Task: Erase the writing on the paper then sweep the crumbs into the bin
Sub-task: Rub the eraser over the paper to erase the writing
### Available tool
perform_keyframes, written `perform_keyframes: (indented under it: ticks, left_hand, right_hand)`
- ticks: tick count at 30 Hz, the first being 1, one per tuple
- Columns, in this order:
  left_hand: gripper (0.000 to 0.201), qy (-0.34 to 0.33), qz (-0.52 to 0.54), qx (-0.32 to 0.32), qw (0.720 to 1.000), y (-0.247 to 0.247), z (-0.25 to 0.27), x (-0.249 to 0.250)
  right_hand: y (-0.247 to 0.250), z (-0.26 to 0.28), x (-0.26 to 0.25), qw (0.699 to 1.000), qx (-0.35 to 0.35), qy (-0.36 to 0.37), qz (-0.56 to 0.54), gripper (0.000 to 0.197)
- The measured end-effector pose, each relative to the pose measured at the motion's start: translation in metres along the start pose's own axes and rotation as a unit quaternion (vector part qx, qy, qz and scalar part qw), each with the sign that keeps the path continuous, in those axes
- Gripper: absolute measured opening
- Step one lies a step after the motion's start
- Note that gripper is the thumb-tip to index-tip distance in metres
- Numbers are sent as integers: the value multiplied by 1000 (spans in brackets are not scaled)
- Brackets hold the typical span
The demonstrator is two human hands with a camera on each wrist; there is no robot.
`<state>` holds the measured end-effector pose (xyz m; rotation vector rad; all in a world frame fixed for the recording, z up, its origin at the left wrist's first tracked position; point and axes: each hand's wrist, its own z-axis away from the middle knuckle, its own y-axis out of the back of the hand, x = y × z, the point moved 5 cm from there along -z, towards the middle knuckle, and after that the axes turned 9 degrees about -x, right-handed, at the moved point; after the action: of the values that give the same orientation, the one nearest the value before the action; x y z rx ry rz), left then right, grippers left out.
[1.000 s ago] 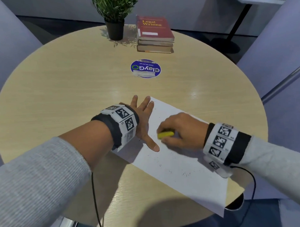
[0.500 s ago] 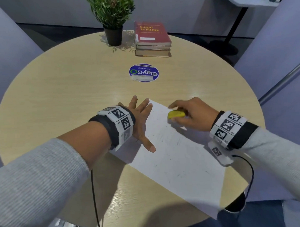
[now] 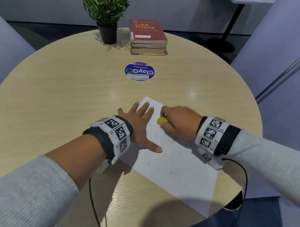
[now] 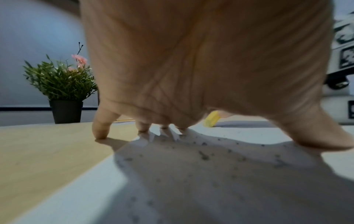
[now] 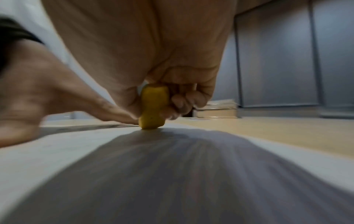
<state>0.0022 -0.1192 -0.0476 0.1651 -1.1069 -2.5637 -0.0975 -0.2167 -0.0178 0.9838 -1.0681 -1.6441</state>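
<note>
A white sheet of paper (image 3: 178,165) lies slanted on the round wooden table (image 3: 60,103), near its front right edge. My left hand (image 3: 139,127) lies flat with spread fingers on the paper's far left edge, pressing it down. My right hand (image 3: 176,122) grips a yellow eraser (image 3: 161,120) and presses its end onto the paper near the far corner. The eraser (image 5: 153,109) stands on the sheet between thumb and curled fingers in the right wrist view. Dark eraser crumbs (image 4: 203,156) dot the paper (image 4: 210,181) under my left palm, and more crumbs (image 3: 173,172) lie near its front.
At the table's far side stand a potted plant (image 3: 106,18) and a stack of books (image 3: 147,37). A round blue sticker (image 3: 139,71) marks the table's middle. A dark round object (image 3: 234,203) shows below the front right edge. Cables hang from both wrists.
My right hand has rubbed the eraser back and forth: first near my left thumb, then out to the paper's far right, now back close to my left fingers. The left hand stayed put.
</note>
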Motion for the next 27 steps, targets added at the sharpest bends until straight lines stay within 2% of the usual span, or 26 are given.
perform_keyframes:
  ticks: [2,3,6,7,10,11,12,14,15,18,19,20,22,23,24,26,27]
  left_hand:
    - [143,-1,-2,6,1000,0,0,0]
    - [143,-1,-1,6,1000,0,0,0]
    - [143,5,5,-4,1000,2,1,1]
    - [143,7,5,-8,1000,2,2,2]
    - [143,5,4,-9,1000,3,3,3]
    - [143,5,5,-5,1000,3,2,3]
    - [143,5,7,-3,1000,3,2,2]
    - [144,8,9,-3,1000,3,2,2]
    - [144,9,8,-4,1000,3,2,2]
    - [144,6,2,-6,1000,2,2,3]
    - [144,5,0,-4,1000,3,2,3]
    - [143,6,2,-4,1000,3,3,3]
    - [143,9,5,-9,1000,3,4,3]
    - [143,9,5,-9,1000,3,4,4]
    - [143,8,4,-9,1000,2,4,4]
    - [143,9,1,-7,1000,2,3,3]
    - [143,10,0,-6,1000,2,2,3]
  right_hand:
    - [-12,8,-23,996,-41,75,-27,29]
    - [-12,6,-23,995,-48,85,-35,29]
    - [5,-7,13,999,7,-8,-52,30]
    - [6,-6,15,999,18,-14,-46,29]
    - [-9,8,-21,995,-13,92,-44,27]
    - [-11,10,-24,993,-21,104,-51,26]
    - [-6,6,-14,995,-8,78,-56,26]
    - [9,-4,18,996,38,-23,-79,27]
    - [9,-4,19,996,44,-32,-69,28]
    - [-10,6,-24,995,-12,85,-58,28]
    - [-12,8,-29,993,-26,98,-62,27]
    - [-7,5,-18,995,-12,75,-64,27]
    - [9,-5,20,995,44,-22,-88,28]
    - [10,-3,24,995,54,-38,-77,29]
    - [6,1,19,996,47,-22,-75,29]
    - [-7,11,-13,995,4,63,-84,27]
    - [-8,13,-17,993,-4,73,-91,26]
